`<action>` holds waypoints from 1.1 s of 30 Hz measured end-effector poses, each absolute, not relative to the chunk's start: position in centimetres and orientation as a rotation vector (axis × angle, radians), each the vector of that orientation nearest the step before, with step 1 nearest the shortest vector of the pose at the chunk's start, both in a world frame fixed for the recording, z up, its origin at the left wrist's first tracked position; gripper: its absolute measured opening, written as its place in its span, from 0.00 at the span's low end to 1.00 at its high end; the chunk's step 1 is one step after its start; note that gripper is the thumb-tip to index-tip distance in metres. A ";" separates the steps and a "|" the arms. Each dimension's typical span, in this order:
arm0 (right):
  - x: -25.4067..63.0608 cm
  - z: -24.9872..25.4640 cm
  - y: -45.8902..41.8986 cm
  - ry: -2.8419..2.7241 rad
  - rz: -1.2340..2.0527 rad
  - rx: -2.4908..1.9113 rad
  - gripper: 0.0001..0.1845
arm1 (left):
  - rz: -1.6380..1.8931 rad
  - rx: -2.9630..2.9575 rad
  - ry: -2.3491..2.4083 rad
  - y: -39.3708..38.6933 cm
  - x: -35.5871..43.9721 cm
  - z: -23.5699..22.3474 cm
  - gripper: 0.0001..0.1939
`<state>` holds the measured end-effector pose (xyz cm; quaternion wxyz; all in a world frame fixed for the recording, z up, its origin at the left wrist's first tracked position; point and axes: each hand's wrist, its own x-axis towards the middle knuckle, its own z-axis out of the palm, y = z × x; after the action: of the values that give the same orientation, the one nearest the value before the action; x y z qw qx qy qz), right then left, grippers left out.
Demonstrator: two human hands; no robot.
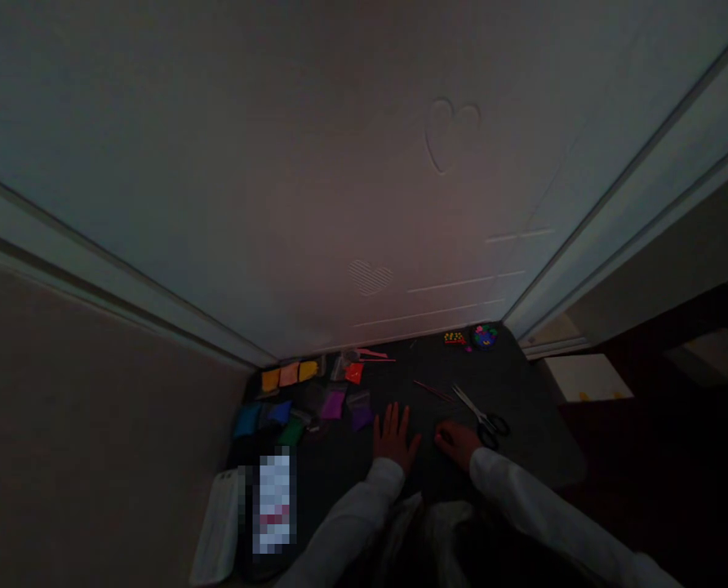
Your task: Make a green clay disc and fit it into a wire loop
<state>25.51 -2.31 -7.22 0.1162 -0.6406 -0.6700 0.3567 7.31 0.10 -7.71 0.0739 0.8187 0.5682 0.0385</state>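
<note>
My left hand (392,439) lies flat on the dark tabletop (401,482) with its fingers spread. It holds nothing. Just left of it is a small bag of dark purple material (361,415). To its right, my right hand (458,443) rests on the table with the fingers curled in; whatever they may hold is hidden. Close to that hand lies a pair of scissors (485,420) with black handles, the blades pointing away from me. A thin reddish stick-like tool (434,391) lies beyond both hands.
Small colored bags, such as a blue one (279,412) and a yellow one (308,371), line the left side. A lit, blurred screen (274,502) and a white case (215,527) are nearer. Small colorful pieces (485,336) sit at the back right. A pale wall (315,204) rises behind.
</note>
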 end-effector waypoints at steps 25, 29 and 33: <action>25.9 -8.2 -2.2 -1.970 1.075 -1.890 0.13 | 0.112 2.575 1.584 -4.0 5.9 -8.2 0.32; 25.8 -8.4 -2.2 -1.965 1.065 -1.891 0.13 | 0.121 2.538 1.607 -3.7 6.0 -8.2 0.31; 25.7 -8.3 -2.2 -1.954 1.051 -1.894 0.12 | 0.143 2.468 1.677 -0.6 7.2 -7.9 0.31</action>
<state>25.74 -2.24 -8.30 0.1119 -0.6453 -0.6655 0.3580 7.16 -0.62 -7.92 0.0773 0.8236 0.5598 0.0478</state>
